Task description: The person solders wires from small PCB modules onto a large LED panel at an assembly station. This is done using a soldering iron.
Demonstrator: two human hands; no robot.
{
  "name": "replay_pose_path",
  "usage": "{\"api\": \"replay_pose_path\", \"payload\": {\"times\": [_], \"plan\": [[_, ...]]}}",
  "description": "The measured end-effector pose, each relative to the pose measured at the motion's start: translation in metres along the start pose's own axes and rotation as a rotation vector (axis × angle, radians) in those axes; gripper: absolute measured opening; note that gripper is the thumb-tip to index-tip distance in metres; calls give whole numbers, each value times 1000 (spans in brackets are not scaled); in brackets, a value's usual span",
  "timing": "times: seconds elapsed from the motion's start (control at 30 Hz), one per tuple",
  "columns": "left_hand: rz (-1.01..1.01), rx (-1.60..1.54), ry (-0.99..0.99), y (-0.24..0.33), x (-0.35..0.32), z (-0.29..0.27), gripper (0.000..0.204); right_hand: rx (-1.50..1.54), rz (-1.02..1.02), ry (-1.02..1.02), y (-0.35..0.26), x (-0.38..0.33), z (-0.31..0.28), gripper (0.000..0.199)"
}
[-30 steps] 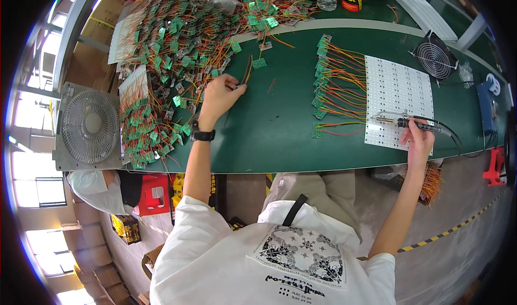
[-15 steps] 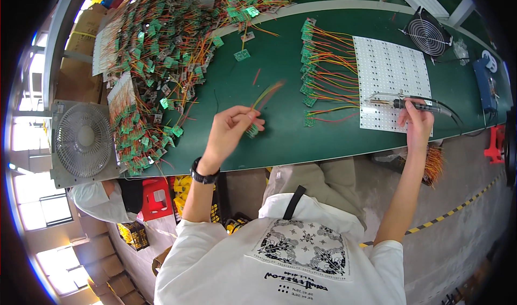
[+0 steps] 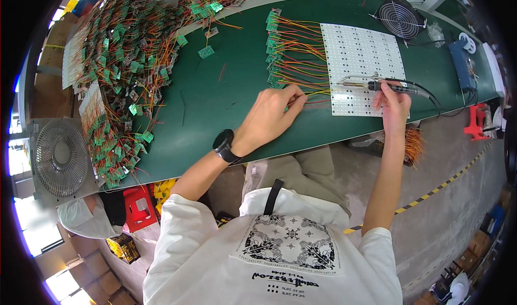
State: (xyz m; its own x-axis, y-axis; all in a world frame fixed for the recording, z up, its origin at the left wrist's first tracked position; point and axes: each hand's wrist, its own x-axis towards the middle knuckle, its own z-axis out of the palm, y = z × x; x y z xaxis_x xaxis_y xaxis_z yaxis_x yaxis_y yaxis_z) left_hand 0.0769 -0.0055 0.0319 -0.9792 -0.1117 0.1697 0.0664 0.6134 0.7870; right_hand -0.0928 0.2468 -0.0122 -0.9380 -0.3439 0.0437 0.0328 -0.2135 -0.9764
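My left hand [image 3: 268, 115] is pinched around the thin wires [image 3: 315, 93] of a small circuit board, close to the lower left edge of a white perforated panel [image 3: 363, 52]. The hand hides that board. A soldering iron [image 3: 379, 86] with a thin metal tube alongside it is gripped in my right hand [image 3: 394, 103]; its tip points left over the panel's lower part. Left of the panel stands a column of green circuit boards [image 3: 273, 46], their red and yellow wires running to the panel's left edge.
A big heap of wired circuit boards [image 3: 126, 62] covers the bench's left side. A grey fan [image 3: 62, 154] stands at the left edge. Behind the panel sits a small black fan [image 3: 399, 20]; a blue device [image 3: 463, 65] lies far right. Loose wires lie on the green bench [image 3: 204, 105].
My left hand has moved right with the wired circuit board, from mid-bench to beside the panel. My right hand still holds the soldering iron over the panel. The whole view has shifted somewhat.
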Motion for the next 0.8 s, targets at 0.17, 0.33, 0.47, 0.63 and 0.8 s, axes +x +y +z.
{"api": "replay_pose_path", "payload": {"times": [0.17,0.33,0.47,0.63,0.8], "plan": [[158,-35,-74,6,4,7,11,-10,-1,1,2,0,-1,17],[167,-215,-4,11,4,30,12,-30,1,4,1,0,-2,17],[-95,-431,-195,15,1,22,13,-30,-25,22,1,-3,-1,17],[-77,-156,-167,6,-2,24,10,-34,-216,82,0,-10,4,16],[185,230,129,-4,-5,44,7,-225,-381,114,0,-17,10,16]]}}
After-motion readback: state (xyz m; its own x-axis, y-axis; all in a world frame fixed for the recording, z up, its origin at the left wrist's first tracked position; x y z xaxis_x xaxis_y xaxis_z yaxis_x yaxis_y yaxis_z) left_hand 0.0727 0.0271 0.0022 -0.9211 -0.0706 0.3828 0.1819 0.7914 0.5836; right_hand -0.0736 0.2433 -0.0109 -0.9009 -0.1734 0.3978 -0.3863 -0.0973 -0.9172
